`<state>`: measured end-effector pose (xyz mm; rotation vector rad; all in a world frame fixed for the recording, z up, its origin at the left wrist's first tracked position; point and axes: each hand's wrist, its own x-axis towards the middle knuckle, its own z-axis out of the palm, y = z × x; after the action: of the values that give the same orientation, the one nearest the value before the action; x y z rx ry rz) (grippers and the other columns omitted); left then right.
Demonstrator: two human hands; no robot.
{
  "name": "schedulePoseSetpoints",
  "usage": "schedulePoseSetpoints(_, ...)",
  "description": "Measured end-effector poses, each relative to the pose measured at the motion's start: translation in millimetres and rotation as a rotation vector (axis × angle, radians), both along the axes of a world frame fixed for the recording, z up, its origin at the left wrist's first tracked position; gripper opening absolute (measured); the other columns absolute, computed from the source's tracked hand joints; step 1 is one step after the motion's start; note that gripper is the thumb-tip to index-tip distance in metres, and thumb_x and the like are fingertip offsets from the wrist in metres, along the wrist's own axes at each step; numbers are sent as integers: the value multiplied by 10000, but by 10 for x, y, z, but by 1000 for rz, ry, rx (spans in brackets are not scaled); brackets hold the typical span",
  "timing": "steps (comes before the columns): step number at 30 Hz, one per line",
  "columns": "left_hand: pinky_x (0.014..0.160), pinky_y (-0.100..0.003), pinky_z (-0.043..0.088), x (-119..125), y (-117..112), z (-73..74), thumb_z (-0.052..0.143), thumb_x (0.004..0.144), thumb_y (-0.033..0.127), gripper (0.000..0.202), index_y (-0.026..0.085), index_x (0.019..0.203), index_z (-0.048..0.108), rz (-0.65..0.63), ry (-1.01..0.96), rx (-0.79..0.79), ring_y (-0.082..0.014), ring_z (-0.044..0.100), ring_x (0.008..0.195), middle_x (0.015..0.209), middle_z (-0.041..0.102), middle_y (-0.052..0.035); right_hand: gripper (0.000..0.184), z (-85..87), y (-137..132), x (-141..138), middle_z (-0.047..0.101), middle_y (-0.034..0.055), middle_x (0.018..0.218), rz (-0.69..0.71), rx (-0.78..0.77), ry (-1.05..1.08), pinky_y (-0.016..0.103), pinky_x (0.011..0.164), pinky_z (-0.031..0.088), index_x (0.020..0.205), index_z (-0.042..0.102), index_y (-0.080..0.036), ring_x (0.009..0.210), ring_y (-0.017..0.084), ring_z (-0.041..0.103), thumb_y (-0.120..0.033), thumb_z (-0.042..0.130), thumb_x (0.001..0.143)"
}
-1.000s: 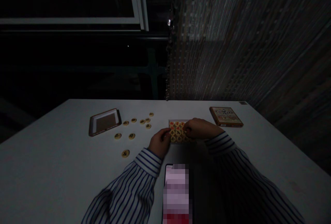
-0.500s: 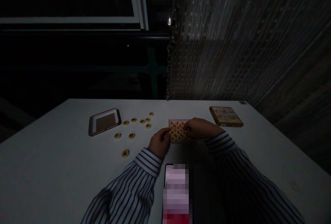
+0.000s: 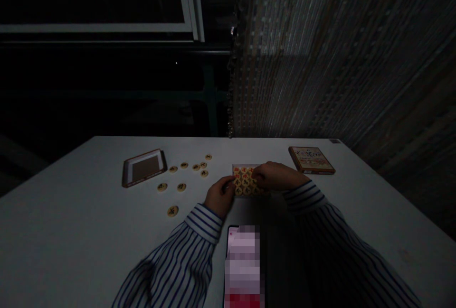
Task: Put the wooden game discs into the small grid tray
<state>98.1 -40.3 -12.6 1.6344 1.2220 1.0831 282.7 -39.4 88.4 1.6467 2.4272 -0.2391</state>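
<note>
A small clear tray (image 3: 239,168) holds several round pale game pieces with red marks (image 3: 245,180) in the middle of a white table (image 3: 71,232). My left hand (image 3: 219,198) is curled at the tray's left edge, fingertips touching a piece. My right hand (image 3: 274,176) is bent over the tray's right side, fingers pinched on the pieces; what they hold is hidden. Both arms wear striped sleeves.
Several loose round pieces with black marks (image 3: 181,187) lie scattered left of the tray. An open box half (image 3: 144,167) sits further left. A printed box lid (image 3: 311,159) lies at the right. A phone (image 3: 244,265) lies near me. A beaded curtain (image 3: 320,61) hangs behind.
</note>
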Motion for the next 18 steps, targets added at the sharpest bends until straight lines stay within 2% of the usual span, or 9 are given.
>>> schedulePoseSetpoints(7, 810, -322, 478, -7, 17, -39, 515, 744, 250, 281, 152, 994, 595, 1, -18, 18, -172, 604, 872, 946, 655, -74, 300, -6, 6, 13, 645, 83, 878, 2, -13, -6, 242, 597, 348, 937, 633, -199, 735, 168, 572, -263, 401, 757)
schedulePoseSetpoints(13, 835, -341, 474, 10, -15, 24, 547, 712, 212, 286, 140, 987, 579, -28, -88, -51, -172, 598, 907, 972, 645, -87, 330, 37, 30, 104, 630, 110, 957, -131, 75, -8, 267, 675, 372, 992, 621, -184, 858, 203, 571, -291, 375, 800)
schedulePoseSetpoints(16, 872, -357, 456, 29, -35, 14, 622, 643, 181, 400, 146, 1033, 545, -83, -137, -66, -181, 572, 976, 1051, 616, -96, 344, 19, 55, 155, 627, 119, 951, -186, 129, -46, 295, 674, 383, 1009, 608, -182, 859, 228, 574, -318, 362, 811)
schedulePoseSetpoints(18, 901, -374, 435, 34, -34, -40, 658, 604, 167, 495, 153, 1078, 517, -114, -123, -9, -189, 553, 1011, 1103, 588, -105, 353, -10, 67, 176, 622, 125, 960, -194, 146, -60, 314, 681, 387, 1040, 587, -185, 871, 240, 573, -329, 362, 810)
